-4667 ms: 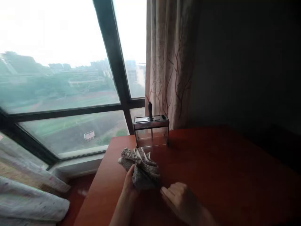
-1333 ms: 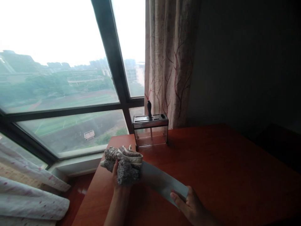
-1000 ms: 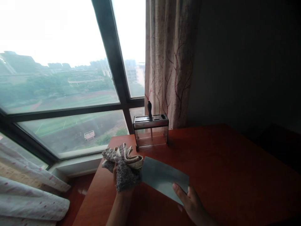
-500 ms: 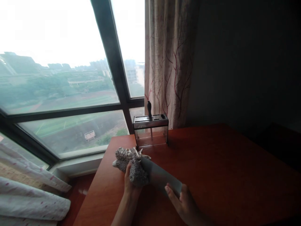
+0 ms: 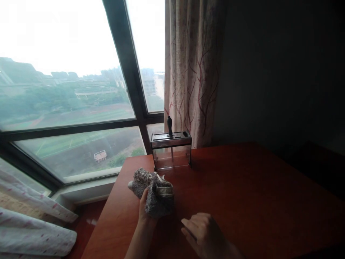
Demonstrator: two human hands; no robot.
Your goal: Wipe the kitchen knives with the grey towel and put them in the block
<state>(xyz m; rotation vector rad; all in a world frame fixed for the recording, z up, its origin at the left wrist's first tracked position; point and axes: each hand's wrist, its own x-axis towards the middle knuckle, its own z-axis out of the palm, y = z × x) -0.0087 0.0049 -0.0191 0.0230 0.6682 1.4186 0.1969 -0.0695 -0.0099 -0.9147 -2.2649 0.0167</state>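
Note:
Bunched in my left hand (image 5: 147,212) is a grey, fluffy cloth (image 5: 160,203) with pale edges, held above the near left part of the table. My right hand (image 5: 202,230) is to the right of the cloth and lower down, its fingers and thumb closed together. A thin dark edge shows between them, which fits the cleaver seen before, now turned edge-on. Its broad blade does not show, and I cannot tell whether it touches the cloth.
A clear-sided knife holder (image 5: 171,136) with a metal-framed top stands at the table's far edge, one black handle (image 5: 169,126) rising from it. The reddish-brown wooden table (image 5: 242,190) stretches right. Windows and curtains (image 5: 192,79) border it behind and left.
The broad grey blade, before visible from the cloth to my right hand, has gone from sight. My right hand has turned, moving slightly down and left. The cloth is folded over differently.

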